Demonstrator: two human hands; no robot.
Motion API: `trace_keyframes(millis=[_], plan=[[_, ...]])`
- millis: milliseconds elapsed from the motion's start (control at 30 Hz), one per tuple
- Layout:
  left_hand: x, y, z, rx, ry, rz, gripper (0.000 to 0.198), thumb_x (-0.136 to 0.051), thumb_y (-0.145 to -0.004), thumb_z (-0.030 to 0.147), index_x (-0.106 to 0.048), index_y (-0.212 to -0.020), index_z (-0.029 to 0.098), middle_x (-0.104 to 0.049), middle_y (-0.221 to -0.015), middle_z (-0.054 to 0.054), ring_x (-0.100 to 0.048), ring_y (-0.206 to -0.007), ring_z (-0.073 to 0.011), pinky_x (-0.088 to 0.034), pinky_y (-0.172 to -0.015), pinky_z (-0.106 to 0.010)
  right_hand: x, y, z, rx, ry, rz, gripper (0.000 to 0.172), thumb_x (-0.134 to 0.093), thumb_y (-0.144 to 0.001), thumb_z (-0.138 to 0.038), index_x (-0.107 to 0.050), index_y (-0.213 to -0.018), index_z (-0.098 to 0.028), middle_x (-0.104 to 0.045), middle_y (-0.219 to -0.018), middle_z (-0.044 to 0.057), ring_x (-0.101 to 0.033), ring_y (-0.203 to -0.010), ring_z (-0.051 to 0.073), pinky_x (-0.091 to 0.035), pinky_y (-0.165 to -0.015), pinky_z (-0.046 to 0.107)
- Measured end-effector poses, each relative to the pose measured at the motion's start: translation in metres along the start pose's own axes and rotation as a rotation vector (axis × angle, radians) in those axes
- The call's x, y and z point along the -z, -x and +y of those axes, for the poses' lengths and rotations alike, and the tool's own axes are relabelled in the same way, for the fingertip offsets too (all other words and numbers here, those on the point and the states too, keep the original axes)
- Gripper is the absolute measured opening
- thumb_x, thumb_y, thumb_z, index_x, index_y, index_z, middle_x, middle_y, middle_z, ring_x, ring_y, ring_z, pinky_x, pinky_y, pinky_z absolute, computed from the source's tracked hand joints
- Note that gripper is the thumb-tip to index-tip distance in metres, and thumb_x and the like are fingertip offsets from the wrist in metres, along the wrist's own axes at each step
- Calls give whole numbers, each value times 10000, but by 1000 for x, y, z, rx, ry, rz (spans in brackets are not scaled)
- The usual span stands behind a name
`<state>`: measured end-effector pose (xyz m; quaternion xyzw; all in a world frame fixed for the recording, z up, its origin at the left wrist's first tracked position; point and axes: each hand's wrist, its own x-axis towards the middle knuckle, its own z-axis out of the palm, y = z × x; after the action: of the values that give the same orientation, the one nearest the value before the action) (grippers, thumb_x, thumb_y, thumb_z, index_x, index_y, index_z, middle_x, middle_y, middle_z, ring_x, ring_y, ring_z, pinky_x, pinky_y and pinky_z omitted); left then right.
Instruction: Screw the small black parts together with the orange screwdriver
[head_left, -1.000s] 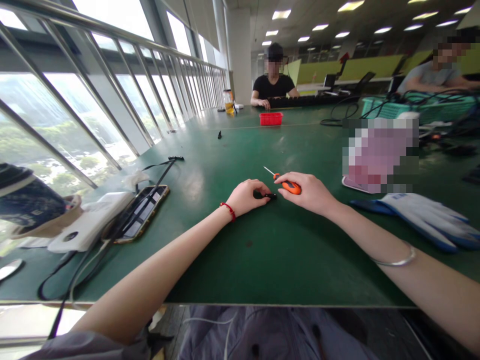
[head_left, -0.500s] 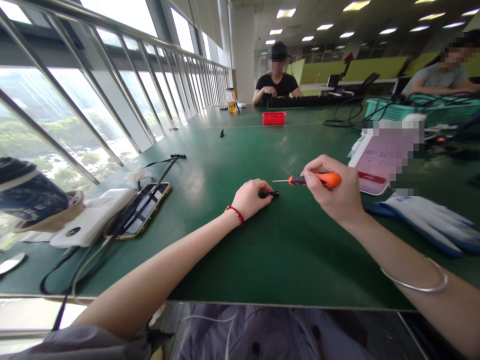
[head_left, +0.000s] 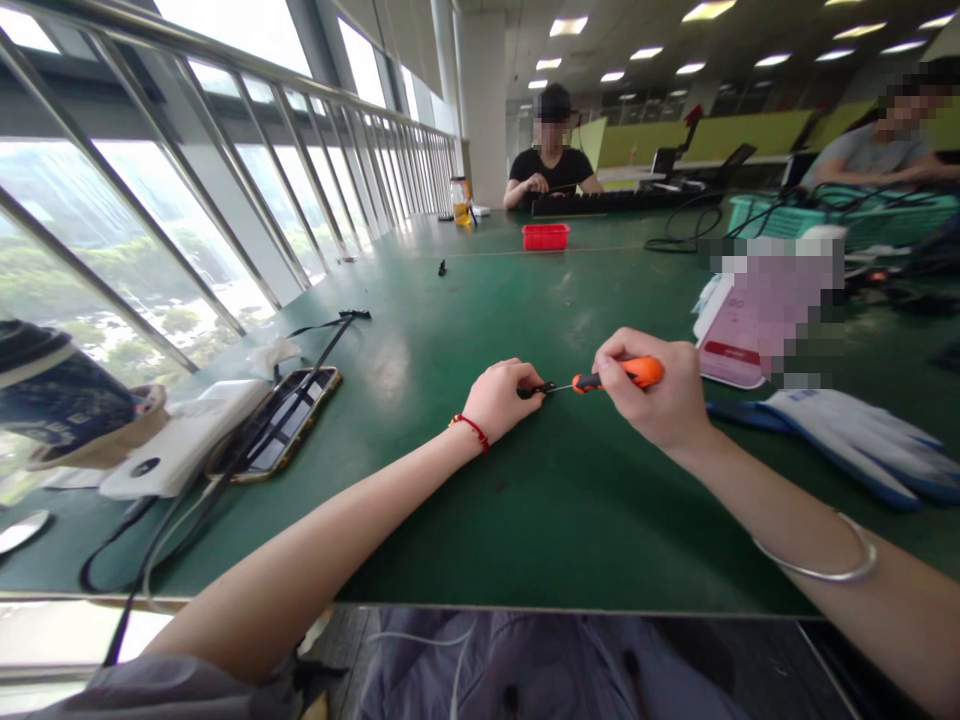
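Note:
My left hand [head_left: 501, 393] rests on the green table [head_left: 450, 500] with its fingers closed around a small black part [head_left: 534, 390], whose kind I cannot make out. One end of the part sticks out past the fingertips. In my right hand [head_left: 656, 390] is an orange and black screwdriver [head_left: 634, 373], gripped by its handle. The thin shaft points left, and its tip meets or nearly meets the exposed end of the black part.
A phone [head_left: 289, 420] with straps over it and a white power bank [head_left: 187, 435] lie left, beside a cup [head_left: 64, 390]. Gloves [head_left: 855, 440] and a pink-screened phone [head_left: 739, 340] are right. Farther off are a red box [head_left: 545, 237], a teal basket [head_left: 862, 225] and two people.
My right hand has moved left and slightly down, bringing the screwdriver's tip from above and beside the black part to its end. My left hand keeps its place.

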<state>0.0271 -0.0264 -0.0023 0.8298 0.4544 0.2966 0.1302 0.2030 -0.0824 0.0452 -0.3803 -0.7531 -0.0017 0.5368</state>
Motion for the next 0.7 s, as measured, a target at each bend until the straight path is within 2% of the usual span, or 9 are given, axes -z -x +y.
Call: trace_keyframes(millis=[200,433,700], plan=[[1,0,1,-22,-7,-14,106,-591,-716,201,-671,-783,184,-621,-781,-5,-579,-745,-140,-469,-680,-246,1,0,1,-5,13,40,186,-516,-765,-176,-509,-581,-208,-528,-498,-33,-470,-444,95,-346,-449,230],[1,0,1,-45,-18,-37,130,-587,-724,198,-680,-815,192,-621,-793,-7,-583,-764,-142,-479,-700,-248,0,1,0,-29,1,-29,162,-512,-773,-188,-499,-614,-217,-569,-529,-32,-494,-460,104,-371,-480,238],[1,-1,2,-45,-66,-66,195,-580,-744,207,-704,-894,204,-617,-824,-17,-593,-794,-151,-489,-734,-257,0,-1,1,-28,36,-23,169,-503,-774,-197,-491,-607,-221,-567,-523,-27,-491,-452,108,-368,-473,243]])
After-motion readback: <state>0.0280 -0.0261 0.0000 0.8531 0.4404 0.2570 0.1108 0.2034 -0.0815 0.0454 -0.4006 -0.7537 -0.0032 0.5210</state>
